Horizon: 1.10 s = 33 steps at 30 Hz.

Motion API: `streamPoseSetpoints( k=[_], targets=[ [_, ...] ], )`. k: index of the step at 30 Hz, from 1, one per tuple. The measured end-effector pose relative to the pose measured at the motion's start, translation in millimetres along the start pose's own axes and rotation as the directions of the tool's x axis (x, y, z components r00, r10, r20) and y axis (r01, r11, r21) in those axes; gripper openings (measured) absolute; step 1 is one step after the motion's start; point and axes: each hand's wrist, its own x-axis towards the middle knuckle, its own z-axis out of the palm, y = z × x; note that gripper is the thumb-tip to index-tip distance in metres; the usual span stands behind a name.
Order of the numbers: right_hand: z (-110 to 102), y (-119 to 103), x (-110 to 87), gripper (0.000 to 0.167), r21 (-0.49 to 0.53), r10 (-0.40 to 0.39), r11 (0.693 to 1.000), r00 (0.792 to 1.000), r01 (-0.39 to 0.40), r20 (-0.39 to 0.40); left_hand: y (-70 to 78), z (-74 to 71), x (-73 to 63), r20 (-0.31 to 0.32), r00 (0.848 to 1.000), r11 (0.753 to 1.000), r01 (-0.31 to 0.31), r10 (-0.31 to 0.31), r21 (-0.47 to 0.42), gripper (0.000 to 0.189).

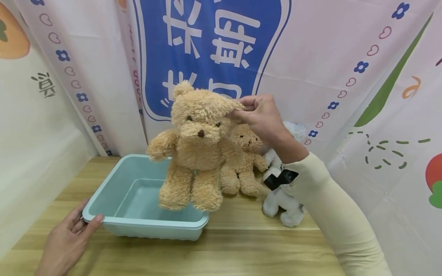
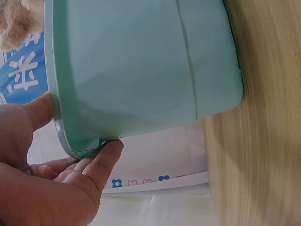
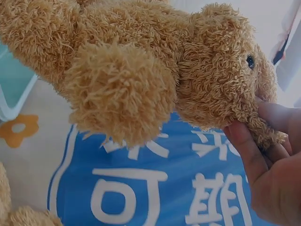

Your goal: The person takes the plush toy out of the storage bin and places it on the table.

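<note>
A light tan teddy bear [image 1: 198,149] hangs upright in the head view, its legs overlapping the right part of a pale blue-green plastic bin [image 1: 148,221]. My right hand [image 1: 260,115] pinches the bear by one ear, thumb and fingers closing on it in the right wrist view, where the bear's head [image 3: 221,70] shows close up. At the bin's near left corner, my left hand [image 1: 67,234] grips the rim, thumb on top and fingers beneath. The left wrist view shows those fingers [image 2: 101,165] curled under the lip.
Behind the held bear, a smaller brown teddy bear [image 1: 246,165] sits on the wooden table [image 1: 259,249]. Beside it is a white plush toy [image 1: 291,203], partly covered by my right forearm. Printed curtains [image 1: 293,57] stand close behind and at both sides.
</note>
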Motion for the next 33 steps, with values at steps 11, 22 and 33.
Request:
streamPoseSetpoints(
  k=[11,22,33],
  targets=[
    [-53.5,9.3,-14.6,0.018,0.033,-0.034,0.999,0.998,0.035,-0.052,5.1,-0.7,0.7,0.004,1.000,1.000,0.001,-0.001,-0.003,0.080],
    [-83.6,30.6,-33.1,0.025,0.062,0.017,0.998,0.998,-0.013,-0.068,7.0,-1.9,1.5,0.018,0.999,0.998,0.039,-0.040,0.057,0.081],
    [-103.8,50.9,-47.6,0.022,0.056,0.040,0.998,0.995,-0.035,-0.092,3.3,-1.2,0.5,0.007,1.000,1.000,0.008,-0.009,0.011,0.080]
  ],
)
